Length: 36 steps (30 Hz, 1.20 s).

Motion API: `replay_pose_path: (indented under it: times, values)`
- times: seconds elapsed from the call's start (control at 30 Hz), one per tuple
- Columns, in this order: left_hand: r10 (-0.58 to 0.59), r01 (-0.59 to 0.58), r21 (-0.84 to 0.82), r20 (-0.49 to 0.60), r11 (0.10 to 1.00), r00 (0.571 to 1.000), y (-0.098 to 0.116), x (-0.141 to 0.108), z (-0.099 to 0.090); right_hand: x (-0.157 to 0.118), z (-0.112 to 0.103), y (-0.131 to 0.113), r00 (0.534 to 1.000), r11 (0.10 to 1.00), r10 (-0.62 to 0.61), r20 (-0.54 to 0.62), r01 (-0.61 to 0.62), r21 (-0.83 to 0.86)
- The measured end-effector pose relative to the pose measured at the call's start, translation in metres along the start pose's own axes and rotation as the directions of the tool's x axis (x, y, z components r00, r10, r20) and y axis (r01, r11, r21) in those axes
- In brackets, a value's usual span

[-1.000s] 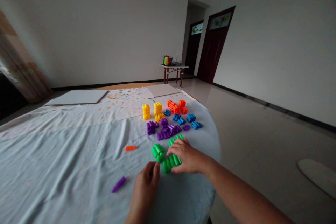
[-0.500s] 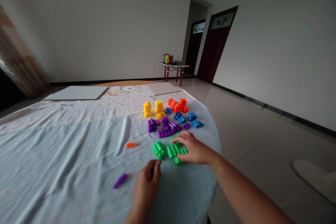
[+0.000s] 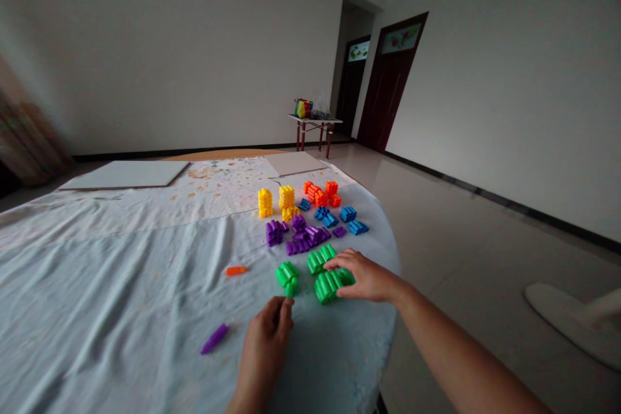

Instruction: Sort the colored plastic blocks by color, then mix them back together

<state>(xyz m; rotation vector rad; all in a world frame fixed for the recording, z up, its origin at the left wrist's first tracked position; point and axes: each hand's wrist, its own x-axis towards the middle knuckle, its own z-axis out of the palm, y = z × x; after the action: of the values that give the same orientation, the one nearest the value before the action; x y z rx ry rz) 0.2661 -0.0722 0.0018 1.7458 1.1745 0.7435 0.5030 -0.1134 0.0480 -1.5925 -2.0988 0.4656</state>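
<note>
Green plastic pieces lie near the table's right edge in clusters. My right hand [image 3: 361, 276] has its fingers apart around the right end of the nearer green cluster [image 3: 327, 286], touching it. Just beyond is another green cluster [image 3: 321, 259]. My left hand [image 3: 272, 323] is closed, thumb and fingers pinched, at the near end of the left green group [image 3: 287, 273]; a small green piece [image 3: 290, 288] shows at its fingertips. Purple pieces [image 3: 301, 242], blue pieces [image 3: 326, 215], yellow stacks [image 3: 265, 202] and orange pieces [image 3: 316, 194] sit farther back.
A single orange piece [image 3: 236, 270] and a single purple piece [image 3: 214, 339] lie left of my hands on the wrinkled cloth [image 3: 136, 284]. Two flat boards, one white [image 3: 129, 174] and one pale [image 3: 295, 163], rest at the far side. A small table [image 3: 315, 120] stands beyond.
The near green cluster under my right hand has been shifted and turned, and now lies more apart from the far one. My left hand keeps its pinch. The whole view has shifted slightly.
</note>
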Motion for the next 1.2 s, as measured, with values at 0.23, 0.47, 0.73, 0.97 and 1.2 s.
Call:
replay_pose_path:
  times: [0.23, 0.47, 0.73, 0.97, 1.2]
  values:
    - [-0.004, 0.004, -0.001, 0.002, 1.0, 1.0, -0.005, 0.001, 0.002, -0.008, -0.015, 0.017, 0.997, 0.997, 0.072, -0.038, -0.071, 0.024]
    - [0.0, -0.001, 0.019, 0.003, 1.0, 1.0, -0.004, 0.001, 0.001, -0.022, -0.012, 0.019, 0.984, 0.985, 0.148, 0.102, -0.138, -0.104]
    - [-0.005, 0.005, 0.036, 0.015, 0.999, 1.0, -0.007, 0.001, 0.001, -0.032, -0.003, 0.017, 0.985, 0.966, 0.167, 0.033, -0.157, -0.204]
    - [0.001, -0.002, 0.023, 0.018, 1.0, 1.0, -0.006, 0.001, 0.002, -0.033, -0.012, 0.026, 0.964, 0.964, 0.266, 0.01, -0.266, -0.002]
    - [0.003, -0.003, 0.003, 0.021, 1.0, 1.0, -0.006, 0.0, 0.003, -0.032, -0.006, 0.034, 0.963, 0.955, 0.267, 0.048, -0.271, 0.118]
